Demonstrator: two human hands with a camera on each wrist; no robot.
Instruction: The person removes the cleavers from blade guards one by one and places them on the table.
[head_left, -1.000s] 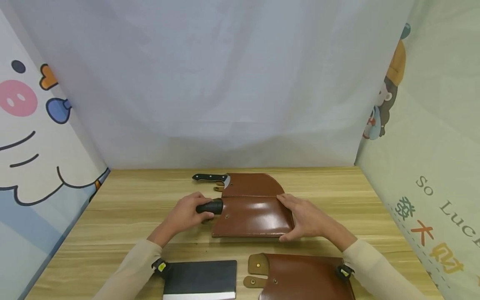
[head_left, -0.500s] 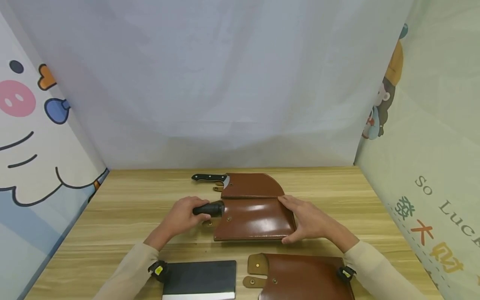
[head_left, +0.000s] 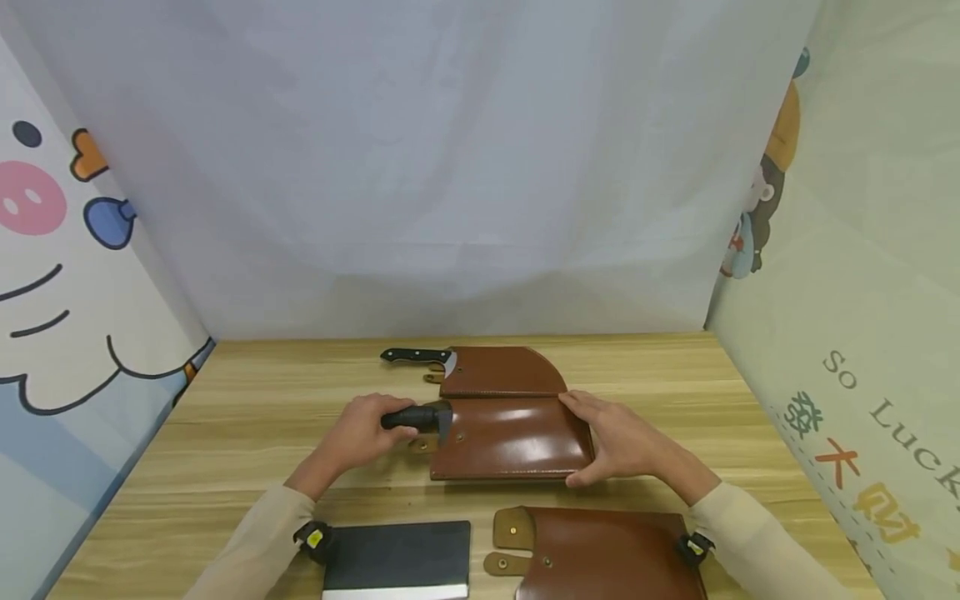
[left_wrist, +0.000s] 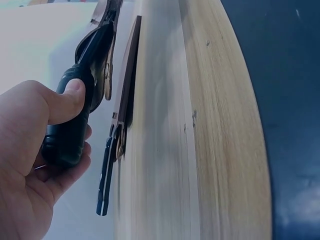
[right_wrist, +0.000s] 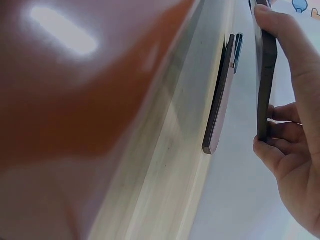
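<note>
My left hand [head_left: 358,437] grips the black handle [head_left: 411,417] of a cleaver, thumb along its near side. A narrow strip of dark blade shows beside the handle; the rest is hidden inside a glossy brown leather sheath [head_left: 510,446]. At the sheath's right end, my right hand [head_left: 618,437] holds it, with fingers at the far corner and thumb at the near one. In the right wrist view, the sheath's edge [right_wrist: 267,85] lies between thumb and fingers. The left wrist view shows the thumb and fingers round the ribbed handle [left_wrist: 70,125], and loose strap flaps hang beyond it.
Just behind lies another sheathed knife [head_left: 502,372] with a riveted black handle. A dark rectangular blade [head_left: 397,552] with a bright edge lies front left, partly under my forearm. Front right is another brown sheath [head_left: 607,554] with tan straps. A white curtain [head_left: 465,208] closes the back.
The handle has slid slightly left out of the sheath, and a strip of blade now shows at the mouth. The sheath and right hand have shifted a little right and nearer.
</note>
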